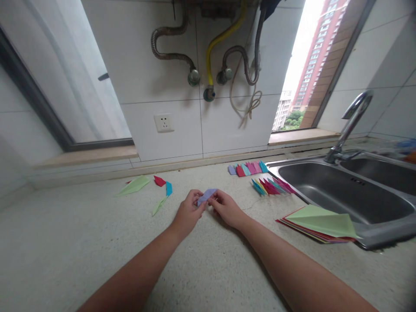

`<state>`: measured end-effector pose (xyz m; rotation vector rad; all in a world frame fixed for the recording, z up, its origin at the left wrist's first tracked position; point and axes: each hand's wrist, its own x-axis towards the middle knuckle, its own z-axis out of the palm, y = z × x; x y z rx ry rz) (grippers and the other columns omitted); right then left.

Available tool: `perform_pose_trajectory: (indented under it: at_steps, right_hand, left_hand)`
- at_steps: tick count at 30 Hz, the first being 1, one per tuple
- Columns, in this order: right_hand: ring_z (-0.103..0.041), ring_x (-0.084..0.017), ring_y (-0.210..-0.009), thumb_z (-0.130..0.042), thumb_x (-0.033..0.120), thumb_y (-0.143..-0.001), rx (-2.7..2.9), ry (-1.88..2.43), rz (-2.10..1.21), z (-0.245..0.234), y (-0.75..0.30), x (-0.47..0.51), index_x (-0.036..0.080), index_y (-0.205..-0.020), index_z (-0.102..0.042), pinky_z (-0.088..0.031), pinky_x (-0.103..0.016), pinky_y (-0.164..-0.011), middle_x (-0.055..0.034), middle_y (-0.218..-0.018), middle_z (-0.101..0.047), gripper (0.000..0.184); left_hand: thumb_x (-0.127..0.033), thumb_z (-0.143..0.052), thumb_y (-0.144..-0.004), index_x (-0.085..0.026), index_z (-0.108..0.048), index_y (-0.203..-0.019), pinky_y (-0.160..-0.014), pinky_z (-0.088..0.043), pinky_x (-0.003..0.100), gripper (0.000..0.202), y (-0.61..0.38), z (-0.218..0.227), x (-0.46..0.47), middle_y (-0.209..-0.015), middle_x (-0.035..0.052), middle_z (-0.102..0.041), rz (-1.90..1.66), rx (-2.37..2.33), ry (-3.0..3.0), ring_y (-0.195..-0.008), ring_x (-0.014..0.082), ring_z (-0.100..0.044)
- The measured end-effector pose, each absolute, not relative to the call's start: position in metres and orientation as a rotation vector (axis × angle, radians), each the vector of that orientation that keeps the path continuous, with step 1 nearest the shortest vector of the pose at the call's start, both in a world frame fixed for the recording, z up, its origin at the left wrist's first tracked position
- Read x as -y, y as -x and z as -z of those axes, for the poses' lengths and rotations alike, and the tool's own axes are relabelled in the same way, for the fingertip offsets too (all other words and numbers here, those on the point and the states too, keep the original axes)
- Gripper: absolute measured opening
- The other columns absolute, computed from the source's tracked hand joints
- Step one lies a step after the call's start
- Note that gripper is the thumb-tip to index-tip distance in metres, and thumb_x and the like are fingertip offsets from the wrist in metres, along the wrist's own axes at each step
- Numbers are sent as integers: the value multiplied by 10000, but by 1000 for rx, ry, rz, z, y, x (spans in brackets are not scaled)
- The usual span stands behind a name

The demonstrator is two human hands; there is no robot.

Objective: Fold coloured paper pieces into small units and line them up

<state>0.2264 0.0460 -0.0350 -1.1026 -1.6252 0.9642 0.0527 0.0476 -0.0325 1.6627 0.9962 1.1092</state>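
A small lavender folded paper piece (206, 196) is pinched between both hands just above the speckled countertop (97, 251). My left hand (188, 212) grips its left end with closed fingers. My right hand (225, 208) holds its right end, fingers curled around it. Both forearms reach in from the bottom of the head view.
Two rows of folded coloured paper units (248, 168) (271, 186) lie near the steel sink (341, 195). A stack of paper sheets with a green one on top (321, 222) overlaps the sink rim. Green, red and blue folded pieces (152, 186) lie at left. A tap (352, 119) stands behind the sink.
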Motion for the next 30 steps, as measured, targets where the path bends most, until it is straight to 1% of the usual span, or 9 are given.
perform_pose_trajectory:
  at_steps: [6, 10, 13, 17, 21, 23, 27, 30]
  right_hand:
    - [-543, -97, -560, -581, 414, -879, 1552, 1073, -1007, 36, -228, -48, 188, -928, -559, -437, -232, -529, 6, -796, -591, 232]
    - [-541, -105, -590, -585, 396, -874, 1559, 1033, -1035, 30, -229, -46, 189, -959, -589, -451, -238, -548, -8, -817, -609, 224]
    - [-537, -111, -611, -588, 386, -867, 1555, 1022, -1022, 27, -231, -44, 188, -942, -620, -459, -244, -563, -20, -837, -631, 214]
    - [-526, -108, -583, -593, 376, -860, 1527, 1024, -997, 26, -232, -44, 190, -913, -622, -453, -246, -551, -9, -801, -631, 196]
    - [-516, -101, -547, -589, 364, -866, 1513, 1021, -951, 26, -233, -44, 195, -912, -614, -437, -242, -526, 1, -774, -621, 177]
    - [-521, -104, -548, -580, 358, -873, 1529, 1027, -930, 26, -234, -43, 196, -914, -612, -435, -244, -527, 1, -768, -618, 170]
    - [-539, -118, -602, -555, 352, -890, 1607, 1068, -841, 26, -234, -43, 197, -924, -617, -441, -258, -579, -10, -788, -635, 170]
    - [-525, -131, -635, -563, 348, -886, 1681, 1122, -721, 26, -234, -42, 197, -907, -632, -415, -260, -595, 0, -727, -609, 167]
  left_hand:
    - [-437, -558, -882, -234, -507, -1100, -526, -492, 210, 302, -52, 31, -45, -1030, 69, -647, -1109, -951, -1675, -747, 147, -652]
    - [-407, -560, -886, -229, -513, -1104, -540, -494, 212, 285, -51, 28, -43, -1037, 80, -645, -1114, -917, -1683, -775, 153, -649]
    - [-392, -563, -886, -235, -491, -1138, -544, -487, 207, 305, -50, 27, -43, -1053, 83, -648, -1107, -942, -1680, -772, 151, -654]
    - [-358, -592, -871, -232, -459, -1178, -593, -491, 218, 357, -49, 27, -44, -1076, 89, -645, -1128, -961, -1705, -803, 151, -644]
    - [-342, -605, -865, -212, -515, -1132, -640, -486, 234, 311, -48, 26, -43, -1067, 83, -632, -1172, -977, -1808, -864, 164, -615]
    - [-342, -586, -877, -208, -550, -1109, -652, -480, 239, 271, -47, 24, -42, -1036, 71, -621, -1201, -993, -1860, -863, 164, -604]
    - [-325, -558, -893, -210, -613, -1040, -683, -470, 257, 195, -46, 16, -38, -979, 69, -605, -1318, -983, -2004, -869, 175, -575]
    - [-314, -557, -895, -216, -647, -997, -702, -455, 273, 167, -45, 12, -38, -938, 66, -601, -1331, -973, -2104, -839, 176, -553]
